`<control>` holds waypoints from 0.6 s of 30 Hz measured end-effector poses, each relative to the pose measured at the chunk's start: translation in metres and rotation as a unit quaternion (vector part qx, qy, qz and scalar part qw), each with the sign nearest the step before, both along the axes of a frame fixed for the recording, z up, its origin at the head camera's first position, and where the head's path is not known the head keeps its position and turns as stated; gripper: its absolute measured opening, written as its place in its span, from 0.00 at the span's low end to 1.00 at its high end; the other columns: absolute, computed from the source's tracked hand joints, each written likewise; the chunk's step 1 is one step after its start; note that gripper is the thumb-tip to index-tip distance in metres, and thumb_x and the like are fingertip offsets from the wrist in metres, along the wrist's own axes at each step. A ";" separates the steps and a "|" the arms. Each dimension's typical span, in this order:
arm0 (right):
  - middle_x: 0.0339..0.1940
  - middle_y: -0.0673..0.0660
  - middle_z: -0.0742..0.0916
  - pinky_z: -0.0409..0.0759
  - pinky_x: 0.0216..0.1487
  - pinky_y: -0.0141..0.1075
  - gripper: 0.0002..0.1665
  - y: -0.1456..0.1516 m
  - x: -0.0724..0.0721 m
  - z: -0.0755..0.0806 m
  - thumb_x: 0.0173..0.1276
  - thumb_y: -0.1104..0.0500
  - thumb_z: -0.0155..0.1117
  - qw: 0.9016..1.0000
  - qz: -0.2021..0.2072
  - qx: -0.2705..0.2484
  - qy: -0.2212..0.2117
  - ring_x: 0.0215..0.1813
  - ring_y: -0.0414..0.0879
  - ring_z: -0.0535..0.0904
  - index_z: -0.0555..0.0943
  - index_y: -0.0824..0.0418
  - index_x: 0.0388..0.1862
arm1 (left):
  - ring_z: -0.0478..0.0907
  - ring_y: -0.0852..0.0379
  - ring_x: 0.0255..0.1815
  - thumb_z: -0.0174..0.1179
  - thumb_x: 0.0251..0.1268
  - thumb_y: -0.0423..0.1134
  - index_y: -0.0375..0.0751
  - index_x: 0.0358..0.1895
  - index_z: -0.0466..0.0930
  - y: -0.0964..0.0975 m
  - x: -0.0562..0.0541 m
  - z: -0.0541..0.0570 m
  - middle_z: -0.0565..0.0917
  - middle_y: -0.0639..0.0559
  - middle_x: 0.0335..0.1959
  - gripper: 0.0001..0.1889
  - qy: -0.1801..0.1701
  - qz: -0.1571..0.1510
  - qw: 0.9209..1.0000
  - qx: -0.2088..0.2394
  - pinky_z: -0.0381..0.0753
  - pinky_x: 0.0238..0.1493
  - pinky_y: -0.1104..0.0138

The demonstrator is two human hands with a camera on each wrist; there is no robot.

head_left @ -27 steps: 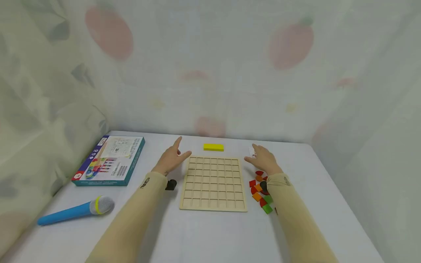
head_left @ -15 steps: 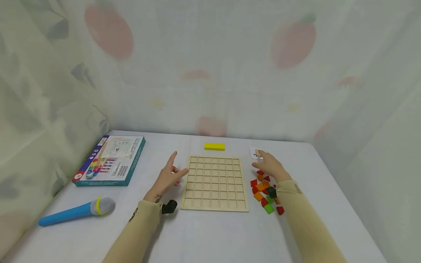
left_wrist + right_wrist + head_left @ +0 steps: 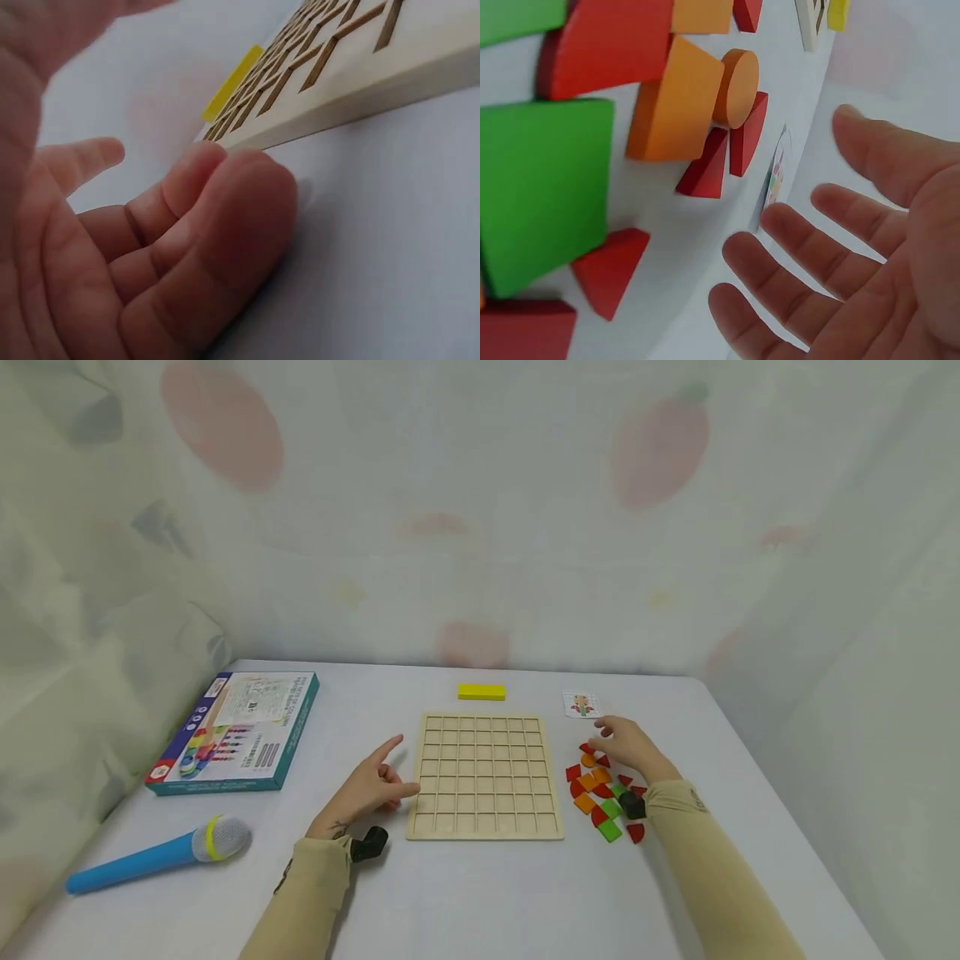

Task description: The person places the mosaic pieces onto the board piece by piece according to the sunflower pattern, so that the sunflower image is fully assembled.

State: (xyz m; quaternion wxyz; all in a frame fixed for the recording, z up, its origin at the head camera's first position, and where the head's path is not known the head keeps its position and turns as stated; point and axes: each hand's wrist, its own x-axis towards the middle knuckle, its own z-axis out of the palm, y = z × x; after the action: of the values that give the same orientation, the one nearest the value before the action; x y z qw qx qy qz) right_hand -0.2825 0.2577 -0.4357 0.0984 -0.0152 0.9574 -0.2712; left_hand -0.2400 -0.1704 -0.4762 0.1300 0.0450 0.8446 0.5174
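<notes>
Leftmost, on the white table (image 3: 465,902), we see a blue toy microphone (image 3: 161,856) lying near us, its grey head pointing right, with a printed box (image 3: 232,731) flat on the far side of it. Next comes our left hand (image 3: 367,789), thumb and index finger stretched out and the other fingers loosely bent, gripping nothing; its thumb tip is at the left edge of the wooden grid board (image 3: 486,837), though we cannot tell whether they touch. The board lies flat in the middle, and a yellow block (image 3: 482,692) sits beyond its far edge. To the right of the board's far corner lies a small picture card (image 3: 581,704). Nearer to us, red, orange and green pieces (image 3: 610,831) are spread along the board's right side. Rightmost, our right hand (image 3: 630,746) hovers over the far end of these pieces, near the card, its fingers relaxed, apart and holding nothing.
</notes>
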 end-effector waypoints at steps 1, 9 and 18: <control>0.54 0.68 0.77 0.72 0.54 0.53 0.30 0.001 0.001 0.000 0.64 0.52 0.59 1.000 0.002 0.000 -0.002 0.52 0.60 0.73 0.70 0.66 0.61 | 0.73 0.55 0.20 0.72 0.44 0.46 0.56 0.73 0.49 -0.001 0.000 -0.001 0.74 0.47 0.25 0.52 0.003 -0.005 1.000 -0.003 0.72 0.23 0.65; 0.41 0.60 0.81 0.78 0.37 0.39 0.18 0.005 0.013 -0.005 0.61 0.58 0.64 0.999 0.019 -0.002 -0.036 0.34 0.49 0.75 0.79 0.63 0.50 | 0.70 0.56 0.21 0.75 0.37 0.39 0.44 0.72 0.52 0.001 0.001 -0.003 0.77 0.47 0.24 0.54 0.007 -0.039 0.999 -0.020 0.69 0.23 0.67; 0.45 0.59 0.82 0.76 0.50 0.46 0.16 0.003 0.032 -0.005 0.59 0.63 0.65 0.996 0.051 0.044 -0.053 0.42 0.49 0.75 0.82 0.62 0.48 | 0.68 0.60 0.19 0.74 0.39 0.35 0.30 0.69 0.55 0.008 0.001 -0.008 0.78 0.51 0.21 0.50 0.025 -0.063 0.996 -0.054 0.66 0.21 0.71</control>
State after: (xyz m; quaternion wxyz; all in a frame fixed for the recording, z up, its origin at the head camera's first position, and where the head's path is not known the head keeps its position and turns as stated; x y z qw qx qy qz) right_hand -0.2507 0.2611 -0.4410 0.1633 -0.0454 0.9598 -0.2239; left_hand -0.2388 -0.1622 -0.4847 0.1436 0.1038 0.8696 0.4609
